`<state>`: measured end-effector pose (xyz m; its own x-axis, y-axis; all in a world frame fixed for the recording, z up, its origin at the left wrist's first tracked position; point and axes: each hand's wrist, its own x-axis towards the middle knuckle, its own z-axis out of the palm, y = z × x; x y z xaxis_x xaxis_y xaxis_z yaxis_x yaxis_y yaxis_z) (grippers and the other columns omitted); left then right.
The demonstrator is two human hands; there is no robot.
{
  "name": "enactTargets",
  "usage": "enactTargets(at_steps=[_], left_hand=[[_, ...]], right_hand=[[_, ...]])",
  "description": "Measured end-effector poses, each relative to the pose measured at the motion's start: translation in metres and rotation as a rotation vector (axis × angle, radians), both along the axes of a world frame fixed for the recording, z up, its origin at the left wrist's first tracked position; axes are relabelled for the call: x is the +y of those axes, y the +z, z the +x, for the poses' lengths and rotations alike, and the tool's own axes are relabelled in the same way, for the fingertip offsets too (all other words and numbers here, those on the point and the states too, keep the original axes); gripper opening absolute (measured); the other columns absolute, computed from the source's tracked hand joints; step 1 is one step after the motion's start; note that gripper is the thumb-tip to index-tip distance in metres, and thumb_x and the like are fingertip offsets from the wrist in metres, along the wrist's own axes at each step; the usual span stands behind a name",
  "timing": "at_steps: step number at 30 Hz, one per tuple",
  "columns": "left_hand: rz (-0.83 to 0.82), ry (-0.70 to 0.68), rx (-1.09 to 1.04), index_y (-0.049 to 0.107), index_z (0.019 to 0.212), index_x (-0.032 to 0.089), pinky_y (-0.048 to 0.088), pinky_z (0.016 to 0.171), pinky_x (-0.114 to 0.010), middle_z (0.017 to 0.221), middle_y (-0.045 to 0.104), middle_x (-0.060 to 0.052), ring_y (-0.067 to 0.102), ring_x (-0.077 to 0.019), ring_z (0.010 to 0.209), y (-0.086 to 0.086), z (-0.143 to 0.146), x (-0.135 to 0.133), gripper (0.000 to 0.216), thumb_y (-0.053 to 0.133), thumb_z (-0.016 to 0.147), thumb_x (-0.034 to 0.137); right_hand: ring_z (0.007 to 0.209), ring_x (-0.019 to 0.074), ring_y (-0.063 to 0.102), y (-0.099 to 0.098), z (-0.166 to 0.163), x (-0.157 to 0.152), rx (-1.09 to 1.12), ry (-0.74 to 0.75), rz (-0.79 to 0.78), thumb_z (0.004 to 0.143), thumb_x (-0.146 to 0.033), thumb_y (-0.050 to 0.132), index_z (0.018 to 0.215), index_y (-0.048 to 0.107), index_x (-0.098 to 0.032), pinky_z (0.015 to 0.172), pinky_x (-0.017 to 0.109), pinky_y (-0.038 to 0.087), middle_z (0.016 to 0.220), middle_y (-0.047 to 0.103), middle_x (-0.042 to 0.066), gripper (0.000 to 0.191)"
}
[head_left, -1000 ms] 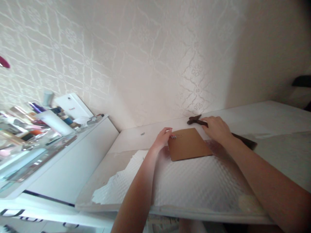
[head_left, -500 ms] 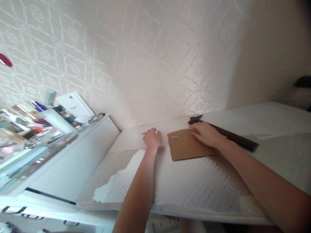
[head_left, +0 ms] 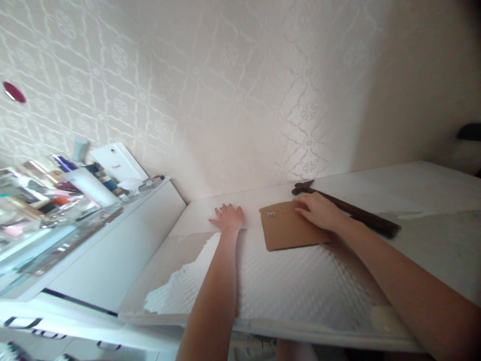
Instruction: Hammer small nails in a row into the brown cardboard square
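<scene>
A brown cardboard sheet [head_left: 287, 229] lies on the white tabletop [head_left: 413, 185], with a few small nails [head_left: 271, 213] at its far left corner. My right hand [head_left: 317, 210] rests flat on the sheet's right side, fingers stretched out. My left hand [head_left: 228, 218] lies on the table to the left of the sheet, fingers spread; it covers the spot where a small nail lay. A dark hammer [head_left: 349, 210] lies behind my right hand, its head toward the wall.
White bubble wrap [head_left: 285, 286] covers the near part of the table. A lower white unit [head_left: 112, 235] to the left carries a clear tray [head_left: 48, 230] crowded with cosmetics bottles. A patterned wall rises right behind the table.
My left hand left the sheet's nails, moved left across the table and spread flat. My right hand came off the hammer and settled onto the cardboard.
</scene>
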<state>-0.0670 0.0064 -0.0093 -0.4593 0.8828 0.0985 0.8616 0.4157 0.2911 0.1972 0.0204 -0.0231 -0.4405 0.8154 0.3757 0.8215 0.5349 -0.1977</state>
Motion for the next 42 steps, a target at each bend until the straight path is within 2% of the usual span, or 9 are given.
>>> enactTargets(at_steps=[13, 21, 28, 33, 37, 42], left_hand=[[0.054, -0.02, 0.014, 0.054, 0.121, 0.024, 0.01, 0.103, -0.067, 0.14, 0.043, -0.012, 0.02, -0.036, 0.136, 0.0014, 0.0026, -0.0001, 0.042, 0.038, 0.087, 0.041], [0.119, -0.024, 0.069, 0.058, 0.116, 0.02, 0.015, 0.103, -0.064, 0.126, 0.055, -0.015, 0.032, -0.0332, 0.13, 0.0026, 0.0029, -0.0013, 0.036, 0.037, 0.087, 0.024], [0.11, 0.001, 0.103, 0.06, 0.113, 0.019, 0.021, 0.101, -0.061, 0.123, 0.056, -0.016, 0.04, -0.0337, 0.123, 0.0029, -0.0005, -0.0016, 0.036, 0.039, 0.084, 0.017], [0.119, 0.087, 0.149, 0.064, 0.106, 0.022, 0.027, 0.099, -0.056, 0.113, 0.063, -0.011, 0.046, -0.0307, 0.117, 0.0043, -0.0016, -0.0026, 0.034, 0.043, 0.081, 0.014], [0.101, 0.126, 0.124, 0.066, 0.102, 0.023, 0.032, 0.095, -0.05, 0.108, 0.066, -0.01, 0.048, -0.0292, 0.115, 0.0074, -0.002, -0.0043, 0.033, 0.044, 0.08, 0.013], [0.094, 0.12, 0.088, 0.066, 0.101, 0.022, 0.034, 0.092, -0.049, 0.11, 0.066, -0.011, 0.048, -0.0309, 0.114, 0.008, -0.0029, -0.0026, 0.03, 0.044, 0.082, 0.015]], right_hand=[[0.099, 0.0248, 0.056, 0.0002, -0.0004, 0.0004, -0.01, 0.006, -0.018, 0.086, -0.028, 0.049, 0.11, 0.064, -0.015, 0.089, 0.038, 0.043, 0.107, 0.065, 0.01, 0.031], [0.098, 0.0247, 0.056, 0.0031, -0.0002, -0.0012, -0.02, 0.004, -0.028, 0.086, -0.028, 0.048, 0.11, 0.064, -0.016, 0.088, 0.038, 0.044, 0.105, 0.066, 0.01, 0.031], [0.098, 0.0245, 0.057, 0.0022, -0.0002, -0.0005, -0.01, 0.004, -0.019, 0.086, -0.027, 0.049, 0.11, 0.064, -0.015, 0.088, 0.037, 0.043, 0.106, 0.066, 0.01, 0.03], [0.1, 0.0249, 0.056, 0.0019, -0.0012, -0.0001, 0.008, 0.005, -0.034, 0.085, -0.026, 0.051, 0.109, 0.065, -0.015, 0.091, 0.037, 0.042, 0.105, 0.066, 0.011, 0.03], [0.099, 0.0253, 0.057, 0.0035, -0.0018, -0.0012, -0.004, 0.0, -0.043, 0.085, -0.026, 0.051, 0.109, 0.065, -0.015, 0.091, 0.037, 0.041, 0.105, 0.066, 0.011, 0.03], [0.099, 0.0264, 0.056, 0.0052, -0.0024, -0.0029, -0.018, 0.001, -0.043, 0.086, -0.026, 0.049, 0.109, 0.065, -0.014, 0.09, 0.037, 0.041, 0.106, 0.066, 0.011, 0.031]])
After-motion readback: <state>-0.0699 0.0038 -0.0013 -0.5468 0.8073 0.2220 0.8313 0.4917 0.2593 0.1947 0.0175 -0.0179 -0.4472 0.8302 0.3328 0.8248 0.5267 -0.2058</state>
